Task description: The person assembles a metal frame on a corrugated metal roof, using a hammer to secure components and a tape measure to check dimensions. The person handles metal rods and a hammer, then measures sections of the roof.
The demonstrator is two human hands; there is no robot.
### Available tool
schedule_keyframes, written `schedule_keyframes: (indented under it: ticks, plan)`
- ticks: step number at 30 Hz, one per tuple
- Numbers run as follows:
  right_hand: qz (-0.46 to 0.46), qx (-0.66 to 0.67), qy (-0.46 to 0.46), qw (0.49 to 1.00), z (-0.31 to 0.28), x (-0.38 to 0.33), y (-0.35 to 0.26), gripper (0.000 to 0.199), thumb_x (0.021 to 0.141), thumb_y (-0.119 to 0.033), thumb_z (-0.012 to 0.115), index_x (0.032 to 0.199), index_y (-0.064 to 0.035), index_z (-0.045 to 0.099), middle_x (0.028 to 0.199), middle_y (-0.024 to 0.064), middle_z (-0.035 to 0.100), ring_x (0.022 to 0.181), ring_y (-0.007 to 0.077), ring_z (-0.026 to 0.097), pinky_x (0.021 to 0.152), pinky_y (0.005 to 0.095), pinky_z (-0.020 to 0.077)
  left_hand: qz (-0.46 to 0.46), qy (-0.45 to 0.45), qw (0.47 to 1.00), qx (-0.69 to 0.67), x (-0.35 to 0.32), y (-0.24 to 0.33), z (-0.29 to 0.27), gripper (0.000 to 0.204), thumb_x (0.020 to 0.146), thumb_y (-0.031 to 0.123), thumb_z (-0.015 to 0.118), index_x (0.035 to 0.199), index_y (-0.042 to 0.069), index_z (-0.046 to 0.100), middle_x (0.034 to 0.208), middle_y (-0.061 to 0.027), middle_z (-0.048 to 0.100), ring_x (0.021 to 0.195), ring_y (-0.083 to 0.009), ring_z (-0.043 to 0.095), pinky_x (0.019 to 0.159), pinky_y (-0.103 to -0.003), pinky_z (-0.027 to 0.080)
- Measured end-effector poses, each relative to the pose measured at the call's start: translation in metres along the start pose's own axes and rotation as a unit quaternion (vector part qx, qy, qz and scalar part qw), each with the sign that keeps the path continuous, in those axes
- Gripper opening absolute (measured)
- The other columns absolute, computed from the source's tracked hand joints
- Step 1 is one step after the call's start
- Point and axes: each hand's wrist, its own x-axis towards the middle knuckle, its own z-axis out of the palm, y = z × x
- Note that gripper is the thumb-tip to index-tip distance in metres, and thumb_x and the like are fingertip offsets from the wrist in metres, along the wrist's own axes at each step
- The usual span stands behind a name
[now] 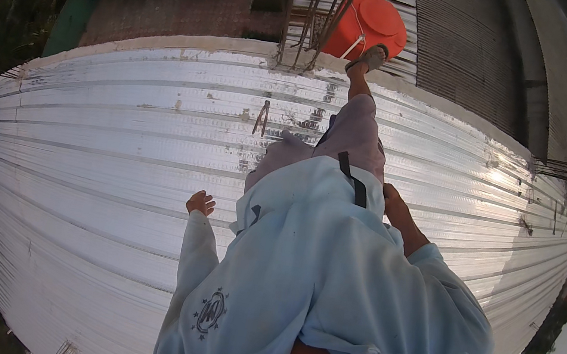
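As we look down on the ribbed metal roof (82, 202), the left hand (201, 203) hangs empty, fingers loosely parted, perhaps for balance; the right hand's (391, 197) grip, beside the pale-blue shirt (308, 208), we cannot tell. Ahead, the roof supports a pincer-like tool (266, 109).

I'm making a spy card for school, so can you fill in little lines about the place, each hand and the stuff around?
Place: silvery ridged roof
Left hand: held out over the roof, nothing seen in it
Right hand: by the purplish trousers, partly hidden; can't tell if it's holding anything
Tool: plier-like, lying on the roof
Foot: sandalled, over the far edge
Container: orange, beyond that edge; can't tell if the foot touches it
Top: pale blue
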Motion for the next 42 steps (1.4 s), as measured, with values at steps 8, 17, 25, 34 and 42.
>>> schedule_keyframes:
  ticks: [8,17,25,34,42]
  plan:
    - [-0.052,0.052,-0.039,0.996,0.005,-0.012,0.008,0.031,0.094,-0.027,0.055,0.11,-0.0018,0.064,0.106,0.0161,0.071,0.093,0.0309,0.07,0.085,0.0436,0.056,-0.028,0.019,0.999,0.038,-0.014,0.01,-0.008,0.039,0.096,0.025,0.058,0.131,0.009,0.057,0.114,-0.0177,0.069,0.087,-0.0343,0.07,0.076,-0.049,0.054]
    - [0.02,0.193,-0.082,0.978,-0.052,-0.021,0.005,0.014,0.088,-0.012,0.066,0.092,-0.0065,0.053,0.071,0.0076,0.062,0.057,0.024,0.061,0.05,0.036,0.0531,0.004,-0.023,0.998,0.063,-0.044,0.04,0.03,0.047,0.095,0.029,0.057,0.137,0.008,0.053,0.124,-0.0207,0.065,0.1,-0.0389,0.068,0.088,-0.053,0.052]
    - [0.094,0.26,0.03,0.96,-0.075,-0.034,0.016,0.023,0.085,-0.001,0.067,0.087,-0.0086,0.046,0.066,0.0028,0.051,0.047,0.0151,0.052,0.04,0.0293,0.041,0.014,-0.037,0.993,0.11,-0.126,0.01,0.041,0.048,0.092,0.033,0.061,0.131,0.006,0.057,0.118,-0.0211,0.067,0.098,-0.0366,0.069,0.082,-0.049,0.054]
    - [0.058,0.181,0.009,0.982,-0.127,0.002,0.056,0.02,0.082,0.004,0.067,0.1,-0.0036,0.068,0.085,0.0058,0.062,0.071,0.0166,0.06,0.054,0.0313,0.048,-0.111,0.008,0.964,0.243,-0.12,-0.036,0.044,0.048,0.094,0.03,0.057,0.135,0.007,0.053,0.126,-0.0224,0.062,0.103,-0.0406,0.065,0.083,-0.054,0.053]
    - [0.052,0.073,0.011,0.996,-0.198,-0.04,0.081,0.026,0.077,-0.021,0.078,0.064,-0.0123,0.057,0.058,0.0003,0.051,0.049,0.0148,0.048,0.044,0.0323,0.0334,0.123,-0.087,0.951,0.27,-0.104,0.13,0.242,0.04,0.089,0.027,0.062,0.125,0.008,0.061,0.12,-0.0178,0.066,0.099,-0.0347,0.065,0.083,-0.05,0.051]
